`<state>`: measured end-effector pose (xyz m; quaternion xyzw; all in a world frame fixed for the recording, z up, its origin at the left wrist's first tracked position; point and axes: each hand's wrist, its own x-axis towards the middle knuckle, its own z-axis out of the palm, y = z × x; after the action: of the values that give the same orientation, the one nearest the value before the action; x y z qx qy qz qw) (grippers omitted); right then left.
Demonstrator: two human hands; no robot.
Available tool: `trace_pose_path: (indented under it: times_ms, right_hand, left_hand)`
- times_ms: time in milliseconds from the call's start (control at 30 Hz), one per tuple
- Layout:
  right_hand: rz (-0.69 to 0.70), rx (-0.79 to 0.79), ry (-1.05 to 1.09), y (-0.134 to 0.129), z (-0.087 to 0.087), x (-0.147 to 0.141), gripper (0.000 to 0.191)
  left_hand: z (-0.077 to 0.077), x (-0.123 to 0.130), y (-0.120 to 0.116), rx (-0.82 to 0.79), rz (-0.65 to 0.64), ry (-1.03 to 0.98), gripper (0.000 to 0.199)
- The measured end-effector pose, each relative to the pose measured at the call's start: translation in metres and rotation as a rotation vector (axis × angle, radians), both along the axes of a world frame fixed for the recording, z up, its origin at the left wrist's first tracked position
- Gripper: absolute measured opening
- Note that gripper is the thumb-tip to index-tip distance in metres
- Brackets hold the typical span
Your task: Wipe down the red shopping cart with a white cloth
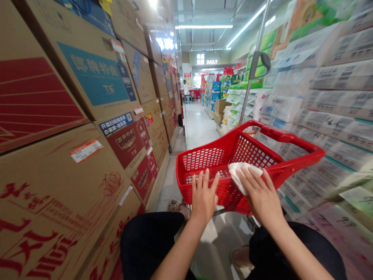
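A red plastic shopping cart [204, 157] with perforated sides stands in front of my knees. My left hand [203, 198] lies at its near side, fingers spread, with nothing held in it; the fingertips reach the near rim. A folded white cloth [236, 178] is under my right hand [260, 192], which presses it over the cart's near rim. The fingers lie fairly straight across the cloth, and the palm side is hidden. The cart's handle [303, 146] rises to the right of my right hand.
Stacked cardboard boxes [99, 77] wall the left side. Packs of tissue paper [332, 105] are piled high on the right. A metal pole with a grey grip [258, 64] stands behind the cart. The tiled aisle [198, 120] runs ahead.
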<state>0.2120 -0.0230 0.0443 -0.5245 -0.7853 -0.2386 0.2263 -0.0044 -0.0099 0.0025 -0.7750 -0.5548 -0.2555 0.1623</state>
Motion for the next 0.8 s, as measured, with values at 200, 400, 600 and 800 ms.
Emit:
trace_pose_path:
  times_ms: [200, 400, 600, 800]
  right_hand:
    - [0.147, -0.047, -0.042, 0.001, -0.011, -0.037, 0.066]
    - [0.096, -0.016, -0.007, 0.001, 0.003, -0.004, 0.073]
    - [0.093, 0.012, -0.056, 0.004, -0.008, -0.026, 0.060]
    - [0.215, -0.011, -0.039, 0.008, -0.023, -0.053, 0.065]
  left_hand:
    - [-0.003, -0.006, 0.000, 0.003, -0.035, -0.003, 0.073]
    - [-0.009, -0.010, 0.003, 0.032, -0.034, -0.029, 0.069]
    - [-0.008, -0.006, 0.002, 0.019, -0.044, -0.035, 0.067]
    - [0.010, -0.008, -0.010, 0.001, -0.126, -0.145, 0.063]
